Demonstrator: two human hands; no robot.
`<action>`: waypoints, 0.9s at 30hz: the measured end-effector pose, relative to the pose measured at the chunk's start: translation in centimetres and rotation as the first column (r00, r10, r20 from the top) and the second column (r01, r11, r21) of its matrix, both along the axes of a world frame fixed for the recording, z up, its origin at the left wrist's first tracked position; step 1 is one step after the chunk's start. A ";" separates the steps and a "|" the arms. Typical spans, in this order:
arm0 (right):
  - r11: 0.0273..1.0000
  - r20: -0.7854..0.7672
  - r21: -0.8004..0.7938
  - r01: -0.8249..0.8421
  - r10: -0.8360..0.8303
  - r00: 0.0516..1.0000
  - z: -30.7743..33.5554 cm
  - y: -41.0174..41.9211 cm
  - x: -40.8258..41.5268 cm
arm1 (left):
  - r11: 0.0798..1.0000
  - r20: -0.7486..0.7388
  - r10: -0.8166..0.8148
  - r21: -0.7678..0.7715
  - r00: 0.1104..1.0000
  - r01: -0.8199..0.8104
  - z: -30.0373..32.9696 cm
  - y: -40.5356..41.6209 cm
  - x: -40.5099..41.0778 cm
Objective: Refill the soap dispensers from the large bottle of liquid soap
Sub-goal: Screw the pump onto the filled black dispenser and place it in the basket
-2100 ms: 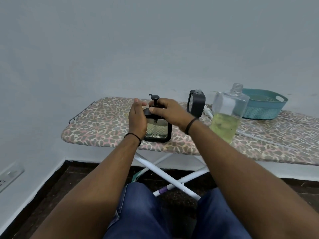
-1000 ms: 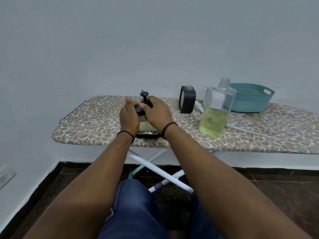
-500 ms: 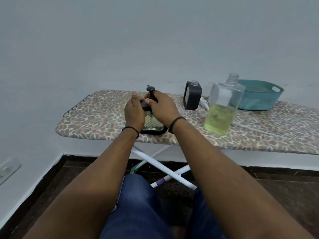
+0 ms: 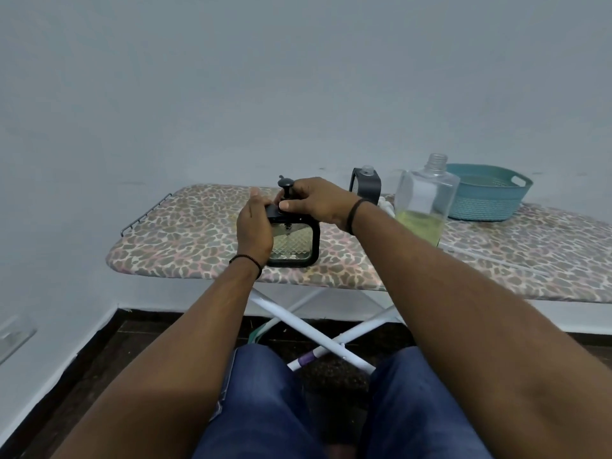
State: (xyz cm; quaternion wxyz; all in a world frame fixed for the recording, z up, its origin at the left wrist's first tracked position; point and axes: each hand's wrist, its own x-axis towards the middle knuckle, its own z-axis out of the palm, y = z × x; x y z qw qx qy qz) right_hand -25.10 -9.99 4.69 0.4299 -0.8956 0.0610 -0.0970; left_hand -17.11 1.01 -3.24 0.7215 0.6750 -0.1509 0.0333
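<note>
A square black-framed soap dispenser (image 4: 294,245) with patterned clear glass stands near the front edge of the ironing board (image 4: 185,240). My left hand (image 4: 254,231) grips its left side. My right hand (image 4: 314,200) is closed around the black pump head (image 4: 286,187) on its top. Further back stands a second black dispenser (image 4: 367,185) with no pump, its neck bare. To the right is the large clear bottle (image 4: 425,200), uncapped and about a third full of yellow-green liquid soap.
A teal plastic basket (image 4: 486,193) sits at the back right of the board. A white pump part (image 4: 385,204) lies between the second dispenser and the bottle, its thin tube (image 4: 490,258) running right. White crossed legs and my knees are below the board.
Both hands have stayed on the front dispenser and its pump head, with small shifts of the fingers. The view has shifted slightly; the other objects have not moved.
</note>
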 end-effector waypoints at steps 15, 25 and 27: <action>0.963 0.199 -0.139 0.232 -0.202 0.959 -2.6 2.4 0.1 | 0.998 0.052 0.029 0.050 0.998 -0.031 -0.2 0.0 -0.6; 0.931 0.230 -0.218 0.292 -0.242 0.943 -2.7 2.3 0.4 | 0.998 0.054 0.043 0.049 0.998 -0.045 0.0 0.0 -0.4; 0.927 0.269 -0.181 0.328 -0.274 0.923 -3.2 2.7 0.5 | 0.998 0.052 0.045 0.046 0.998 -0.047 -0.1 0.0 -0.4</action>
